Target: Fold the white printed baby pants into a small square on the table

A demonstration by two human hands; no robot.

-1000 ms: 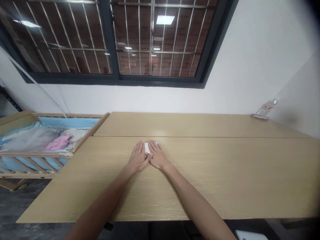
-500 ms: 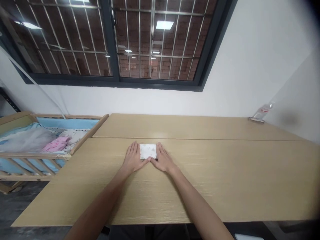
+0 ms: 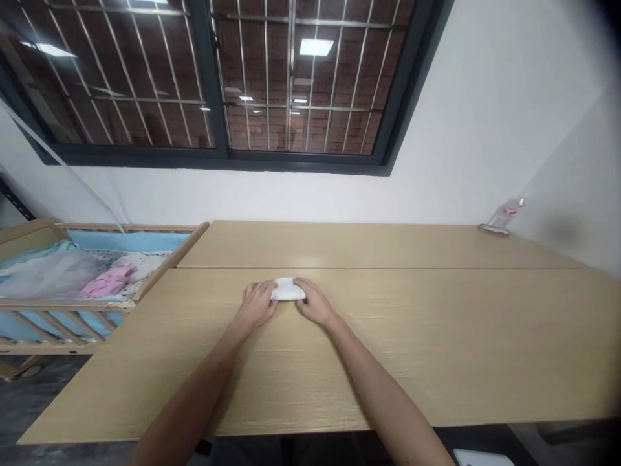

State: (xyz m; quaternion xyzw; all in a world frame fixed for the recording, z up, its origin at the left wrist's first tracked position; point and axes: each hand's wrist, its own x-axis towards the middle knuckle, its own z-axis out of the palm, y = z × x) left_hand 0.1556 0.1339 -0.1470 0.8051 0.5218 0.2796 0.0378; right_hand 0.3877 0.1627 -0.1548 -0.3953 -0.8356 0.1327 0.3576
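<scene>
Two grips noted: left hand (image 3: 259, 303) and right hand (image 3: 314, 303), partly curled, hold opposite ends of the white pad (image 3: 288, 289), on or just above the surface (image 3: 436, 343). I judge work unfinished: pad gripped, release outstanding. Bottle (image 3: 507, 213) far right.

Barred dark-framed window (image 3: 213, 90) is showing bright lights (image 3: 316, 47); white wall (image 3: 446, 142) is running beneath; wooden crib (image 3: 72, 303) is standing left of bench (image 3: 436, 343), grey floor (image 3: 43, 408) showing below.

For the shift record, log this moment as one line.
left hand: holding left end of folded white cloth | right hand: holding right end | surface: wood-grain tabletop | back right: clear bottle
</scene>
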